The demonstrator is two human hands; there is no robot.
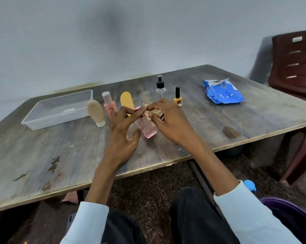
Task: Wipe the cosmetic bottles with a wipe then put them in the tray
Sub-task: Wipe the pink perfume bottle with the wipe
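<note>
— Hands? Where's the pink bottle (147,127)?
— Standing on the table (219,124). Left hand (123,131) holds its side; right hand (168,118) pinches its top.
— Slippery?
— Probably. Looks like glass; hold the sides.

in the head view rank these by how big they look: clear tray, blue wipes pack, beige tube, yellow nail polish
1. clear tray
2. blue wipes pack
3. beige tube
4. yellow nail polish

All four differ plainly in size, and none is close enough to the camera to make the order unsure.
</note>
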